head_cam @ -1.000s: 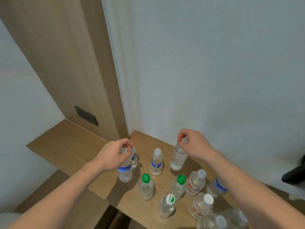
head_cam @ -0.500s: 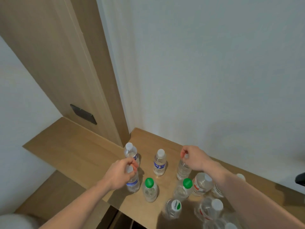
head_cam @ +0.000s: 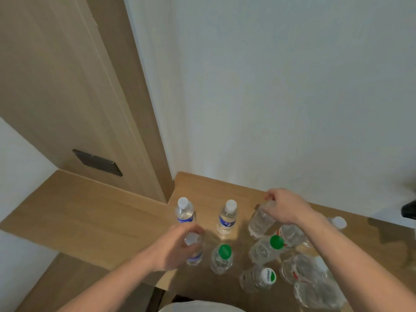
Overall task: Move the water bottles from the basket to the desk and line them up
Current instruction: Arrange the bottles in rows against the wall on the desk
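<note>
Wooden desk [head_cam: 94,212] seen from above, running from 9 o'clock to 3 o'clock across the lower half, set into a corner against a white wall [head_cam: 281,97] and a wooden panel [head_cam: 67,86] bearing a dark plate [head_cam: 97,162].

Left hand [head_cam: 174,247] at 6 o'clock, blurred, fingers curled around the neck of a blue-label bottle [head_cam: 194,251] standing near the front edge of the desk; white cap showing between the fingers. Just beyond it, towards 12 o'clock, a second white-capped bottle [head_cam: 185,211] standing upright and apart from the hand. To the right of that, a third white-capped bottle [head_cam: 227,218], upright, blue label facing forward. Nearer the front edge, a green-capped bottle [head_cam: 222,258] standing just beside the held one.

Right hand [head_cam: 284,208] at about 3 o'clock from the middle of the group, fingertips pinching the top of a clear bottle [head_cam: 258,222] that leans slightly; cap hidden under the fingers. Below the right forearm, another green-capped bottle [head_cam: 266,248], then one with a green-and-white cap [head_cam: 258,278], and red-label bottles [head_cam: 292,235] partly hidden by the arm. At 4 o'clock, a crowded cluster of clear bottles [head_cam: 315,282], too blurred to count. One more white cap [head_cam: 338,222] showing beyond the right wrist. No basket in view.
</note>
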A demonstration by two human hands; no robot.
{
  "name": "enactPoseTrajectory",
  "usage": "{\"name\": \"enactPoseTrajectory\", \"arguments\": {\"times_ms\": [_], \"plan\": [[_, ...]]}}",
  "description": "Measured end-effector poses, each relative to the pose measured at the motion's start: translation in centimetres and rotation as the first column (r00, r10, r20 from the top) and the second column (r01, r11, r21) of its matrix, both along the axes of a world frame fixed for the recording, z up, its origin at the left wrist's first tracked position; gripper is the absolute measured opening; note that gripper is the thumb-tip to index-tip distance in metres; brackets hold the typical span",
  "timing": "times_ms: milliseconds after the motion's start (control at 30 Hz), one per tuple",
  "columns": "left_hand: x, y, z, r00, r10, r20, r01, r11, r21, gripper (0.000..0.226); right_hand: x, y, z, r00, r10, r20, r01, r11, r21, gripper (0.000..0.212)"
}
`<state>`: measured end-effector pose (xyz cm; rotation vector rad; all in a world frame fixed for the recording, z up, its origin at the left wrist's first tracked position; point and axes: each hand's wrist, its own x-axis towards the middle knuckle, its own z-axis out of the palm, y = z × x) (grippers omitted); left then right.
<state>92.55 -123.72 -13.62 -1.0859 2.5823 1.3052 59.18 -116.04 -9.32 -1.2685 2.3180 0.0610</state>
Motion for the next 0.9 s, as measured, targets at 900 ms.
{"name": "enactPoseTrajectory", "arguments": {"times_ms": [900], "plan": [[-5.0,-11.2,1.5,0.884,-0.037,0.465,0.310,0.791,-0.527,0.031,9.9,-2.3,-3.0,1.000,0.007,0.020,-0.004,0.988,-0.154,0.030]]}}
